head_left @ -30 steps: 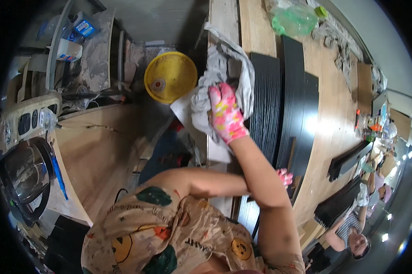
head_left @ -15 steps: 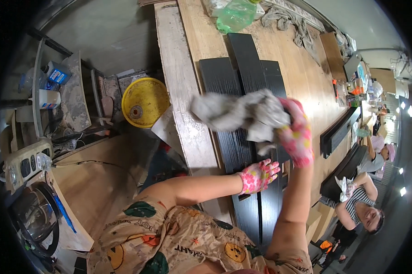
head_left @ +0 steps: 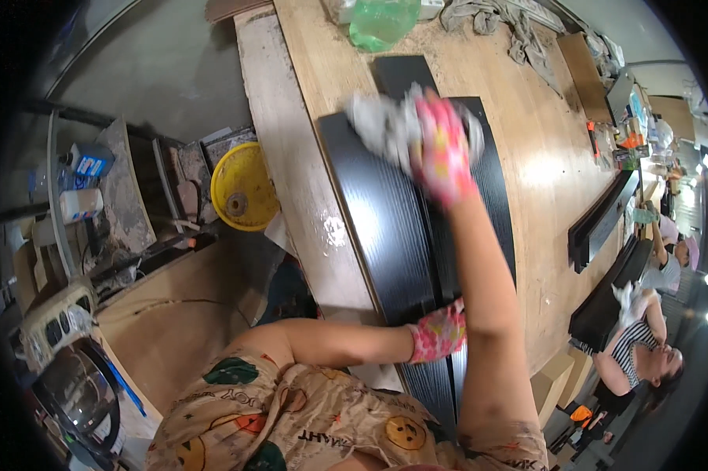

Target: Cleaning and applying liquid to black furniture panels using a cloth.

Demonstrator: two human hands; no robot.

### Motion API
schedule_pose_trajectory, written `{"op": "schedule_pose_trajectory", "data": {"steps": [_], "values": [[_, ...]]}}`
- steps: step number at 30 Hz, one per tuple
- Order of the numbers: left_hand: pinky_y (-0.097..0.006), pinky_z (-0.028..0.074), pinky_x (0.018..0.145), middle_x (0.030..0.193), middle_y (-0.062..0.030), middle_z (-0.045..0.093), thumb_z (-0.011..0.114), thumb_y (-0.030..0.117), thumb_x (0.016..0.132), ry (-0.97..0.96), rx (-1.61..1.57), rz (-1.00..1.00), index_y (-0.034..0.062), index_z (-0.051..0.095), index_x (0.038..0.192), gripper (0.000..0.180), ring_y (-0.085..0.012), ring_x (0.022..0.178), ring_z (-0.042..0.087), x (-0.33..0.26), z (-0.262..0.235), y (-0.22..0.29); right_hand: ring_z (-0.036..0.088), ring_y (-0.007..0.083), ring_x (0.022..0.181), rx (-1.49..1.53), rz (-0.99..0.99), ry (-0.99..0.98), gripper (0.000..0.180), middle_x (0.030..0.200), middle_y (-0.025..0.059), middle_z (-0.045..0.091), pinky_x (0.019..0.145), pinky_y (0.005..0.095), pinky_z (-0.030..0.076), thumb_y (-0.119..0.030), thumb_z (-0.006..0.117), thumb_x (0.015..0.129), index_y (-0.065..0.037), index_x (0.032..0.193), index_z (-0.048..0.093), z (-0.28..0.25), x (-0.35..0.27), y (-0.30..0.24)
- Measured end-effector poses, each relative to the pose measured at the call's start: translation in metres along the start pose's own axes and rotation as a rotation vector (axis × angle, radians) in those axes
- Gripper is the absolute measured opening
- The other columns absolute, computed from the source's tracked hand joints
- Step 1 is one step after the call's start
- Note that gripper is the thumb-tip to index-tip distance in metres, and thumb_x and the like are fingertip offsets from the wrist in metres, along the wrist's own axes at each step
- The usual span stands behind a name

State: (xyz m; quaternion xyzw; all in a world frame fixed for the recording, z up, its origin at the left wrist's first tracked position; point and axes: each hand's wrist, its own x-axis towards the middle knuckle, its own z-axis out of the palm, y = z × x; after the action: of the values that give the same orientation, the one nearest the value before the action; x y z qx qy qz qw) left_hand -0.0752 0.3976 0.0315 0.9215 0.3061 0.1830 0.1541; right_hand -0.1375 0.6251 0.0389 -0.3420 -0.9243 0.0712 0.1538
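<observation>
My right hand (head_left: 444, 149), in a pink floral glove, is closed round a crumpled grey-white rag (head_left: 381, 129). It presses the rag near the far end of several long black wood-grain boards (head_left: 369, 204), which lie side by side on the workbench. One middle board (head_left: 401, 72) sticks out farther than the others. My left hand (head_left: 436, 336), gloved alike, lies flat on the boards nearer to me. My right forearm hides its fingertips, and the visible part looks open with nothing held.
The wooden bench (head_left: 538, 157) carries a green plastic bottle (head_left: 381, 23) and grey rags (head_left: 518, 39) at the far end. More black boards (head_left: 601, 224) lie to the right. A co-worker (head_left: 644, 345) there holds a white cloth. A yellow bucket (head_left: 248, 208) stands left of the bench.
My right hand has moved away from me and left with the rag, onto the boards' far end. My left hand stays at about the same place, now partly behind my right forearm.
</observation>
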Motion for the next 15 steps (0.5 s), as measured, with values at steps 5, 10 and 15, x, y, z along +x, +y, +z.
{"op": "schedule_pose_trajectory", "data": {"steps": [5, 10, 15], "values": [[-0.038, 0.05, 0.078, 0.117, -0.0216, 0.055, 0.047, 0.014, 0.083, 0.314, -0.208, -0.135, -0.0009, 0.058, 0.116, 0.037, -0.0353, 0.103, 0.055, -0.011, 0.035, 0.025, 0.032, 0.0463, 0.132, 0.061, -0.063, -0.214, 0.081, 0.143, 0.0229, 0.036, 0.11, 0.052, 0.027, -0.007, 0.066, 0.062, -0.002, 0.138, 0.039, -0.044, -0.106, -0.037], [-0.033, 0.051, 0.076, 0.115, -0.0156, 0.059, 0.048, 0.01, 0.084, -0.053, -0.406, -0.043, 0.0017, 0.06, 0.114, 0.034, -0.0274, 0.099, 0.059, 0.004, 0.011, 0.025, 0.036, 0.0406, 0.13, -0.105, 0.051, 0.048, 0.057, 0.139, 0.0209, 0.042, 0.108, 0.0462, 0.031, -0.017, 0.056, 0.078, -0.004, 0.132, 0.045, 0.001, 0.038, 0.008], [-0.035, 0.049, 0.074, 0.096, -0.0124, 0.063, 0.048, 0.01, 0.086, 0.013, -0.207, 0.092, 0.0054, 0.062, 0.097, 0.018, -0.0264, 0.087, 0.062, -0.017, -0.002, 0.002, 0.032, 0.0421, 0.133, 0.006, -0.048, 0.011, 0.065, 0.142, 0.0194, 0.039, 0.11, 0.048, 0.028, -0.009, 0.059, 0.072, -0.005, 0.135, 0.043, -0.003, -0.018, -0.022]]}}
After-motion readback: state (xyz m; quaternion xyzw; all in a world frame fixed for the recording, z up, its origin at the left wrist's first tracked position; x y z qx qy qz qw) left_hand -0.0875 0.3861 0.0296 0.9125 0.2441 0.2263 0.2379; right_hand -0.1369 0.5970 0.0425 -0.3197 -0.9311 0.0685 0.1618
